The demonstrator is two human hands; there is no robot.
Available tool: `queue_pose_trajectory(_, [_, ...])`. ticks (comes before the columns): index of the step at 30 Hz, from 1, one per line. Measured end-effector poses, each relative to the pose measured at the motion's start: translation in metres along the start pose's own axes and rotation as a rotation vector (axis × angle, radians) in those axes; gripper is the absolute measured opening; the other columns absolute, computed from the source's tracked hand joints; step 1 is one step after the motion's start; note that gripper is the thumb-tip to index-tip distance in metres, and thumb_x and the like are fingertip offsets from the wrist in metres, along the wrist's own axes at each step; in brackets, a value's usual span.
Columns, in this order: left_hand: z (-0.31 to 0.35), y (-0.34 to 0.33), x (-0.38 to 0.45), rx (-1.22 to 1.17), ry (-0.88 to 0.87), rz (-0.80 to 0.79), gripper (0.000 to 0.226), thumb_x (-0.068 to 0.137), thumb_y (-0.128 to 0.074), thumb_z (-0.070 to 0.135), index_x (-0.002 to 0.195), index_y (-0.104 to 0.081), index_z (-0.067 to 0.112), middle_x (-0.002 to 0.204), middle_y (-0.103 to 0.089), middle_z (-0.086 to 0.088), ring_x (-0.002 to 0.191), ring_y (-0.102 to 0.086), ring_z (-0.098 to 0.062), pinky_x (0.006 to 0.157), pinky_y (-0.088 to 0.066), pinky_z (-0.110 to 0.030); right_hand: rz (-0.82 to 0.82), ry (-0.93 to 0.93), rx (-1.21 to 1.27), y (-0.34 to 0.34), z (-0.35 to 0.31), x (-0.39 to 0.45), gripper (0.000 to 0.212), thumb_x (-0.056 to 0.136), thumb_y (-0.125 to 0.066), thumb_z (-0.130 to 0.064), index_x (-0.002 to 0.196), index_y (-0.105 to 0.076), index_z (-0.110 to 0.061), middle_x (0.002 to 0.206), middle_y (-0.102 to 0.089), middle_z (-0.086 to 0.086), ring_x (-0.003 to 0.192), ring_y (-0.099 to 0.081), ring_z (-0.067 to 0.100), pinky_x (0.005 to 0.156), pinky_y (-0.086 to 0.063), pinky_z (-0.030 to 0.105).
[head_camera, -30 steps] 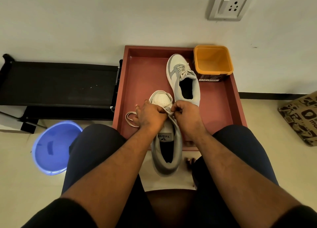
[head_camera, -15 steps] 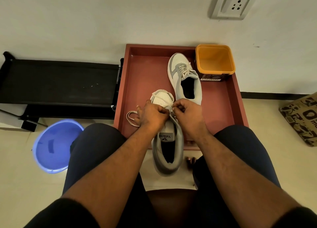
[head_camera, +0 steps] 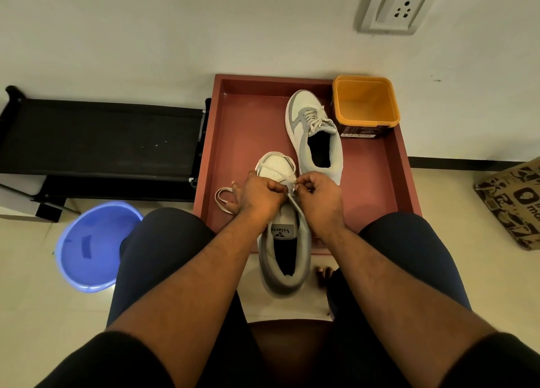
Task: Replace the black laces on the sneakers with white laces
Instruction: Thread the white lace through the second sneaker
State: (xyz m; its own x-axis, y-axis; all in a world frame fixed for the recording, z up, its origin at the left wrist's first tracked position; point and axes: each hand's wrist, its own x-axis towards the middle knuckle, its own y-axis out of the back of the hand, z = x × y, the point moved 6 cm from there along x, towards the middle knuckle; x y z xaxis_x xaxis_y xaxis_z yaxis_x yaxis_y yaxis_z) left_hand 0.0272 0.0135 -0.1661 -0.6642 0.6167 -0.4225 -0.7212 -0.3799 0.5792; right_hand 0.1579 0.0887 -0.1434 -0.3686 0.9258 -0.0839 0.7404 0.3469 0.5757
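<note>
A grey and white sneaker (head_camera: 285, 259) lies toe-away between my knees, its front half on the red tray (head_camera: 248, 142). My left hand (head_camera: 258, 196) curls over its lace area and grips the shoe and white lace (head_camera: 223, 197), which loops out to the left on the tray. My right hand (head_camera: 320, 196) pinches the white lace at the eyelets, thumb and fingertip together. The eyelets themselves are hidden under both hands. A second grey and white sneaker (head_camera: 317, 136) stands farther back on the tray, laced in white.
An orange tub (head_camera: 365, 104) sits in the tray's far right corner. A blue basin (head_camera: 93, 244) stands on the floor by my left knee. A black rack (head_camera: 102, 142) lies left of the tray, a printed cardboard box (head_camera: 514, 200) at the right. The wall is close behind.
My hands have drawn closer together over the near sneaker's laces and shifted slightly toward its toe. The second sneaker and the tub stay put.
</note>
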Motion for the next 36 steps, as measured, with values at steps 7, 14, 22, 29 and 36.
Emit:
queue_pose_trajectory(7, [-0.001,-0.004,0.004,0.042,-0.016,-0.016,0.006,0.075,-0.08,0.037,0.078,-0.075,0.037,0.154,-0.035,0.008,0.147,-0.007,-0.032,0.114,-0.005,-0.054,-0.011,-0.031,0.045,-0.005,0.005,-0.001,0.01,0.089,-0.062,-0.008,0.09,-0.067,-0.016,0.081,-0.063,-0.01,0.073,-0.057,-0.001,0.063,-0.04,0.002])
queue_pose_trajectory(14, [-0.005,-0.009,0.01,0.046,-0.029,-0.036,0.021,0.072,-0.08,0.037,0.059,-0.066,0.043,0.153,-0.038,0.004,0.148,-0.007,-0.029,0.114,0.005,-0.051,-0.049,0.006,0.013,-0.007,0.002,-0.002,0.011,0.09,-0.058,-0.003,0.089,-0.066,-0.01,0.081,-0.063,-0.005,0.071,-0.054,-0.002,0.059,-0.038,0.0])
queue_pose_trajectory(22, [0.001,-0.004,0.006,0.159,-0.066,-0.014,0.015,0.077,-0.078,0.035,0.069,-0.069,0.043,0.153,-0.037,0.004,0.147,-0.015,-0.031,0.113,-0.002,-0.052,-0.141,-0.097,0.104,-0.015,0.008,-0.004,0.016,0.094,-0.053,-0.004,0.084,-0.065,-0.009,0.075,-0.062,-0.001,0.066,-0.053,0.005,0.056,-0.04,0.005])
queue_pose_trajectory(29, [0.015,0.001,-0.003,0.34,-0.196,0.015,0.011,0.084,-0.066,0.038,0.074,-0.068,0.035,0.16,-0.022,-0.005,0.148,-0.003,-0.038,0.115,-0.008,-0.061,-0.273,-0.302,0.297,-0.008,0.009,-0.01,0.021,0.095,-0.053,-0.008,0.089,-0.071,-0.018,0.087,-0.07,0.003,0.083,-0.065,0.017,0.084,-0.055,0.033])
queue_pose_trajectory(36, [0.023,-0.002,-0.016,0.456,-0.262,-0.02,0.026,0.096,-0.049,0.035,0.106,-0.069,0.022,0.163,-0.008,-0.004,0.148,0.005,-0.039,0.114,-0.011,-0.065,-0.44,-0.015,-0.174,0.011,0.001,-0.037,0.052,0.077,-0.068,-0.009,0.125,-0.057,-0.023,0.106,-0.067,0.0,0.094,-0.064,0.014,0.085,-0.055,0.034])
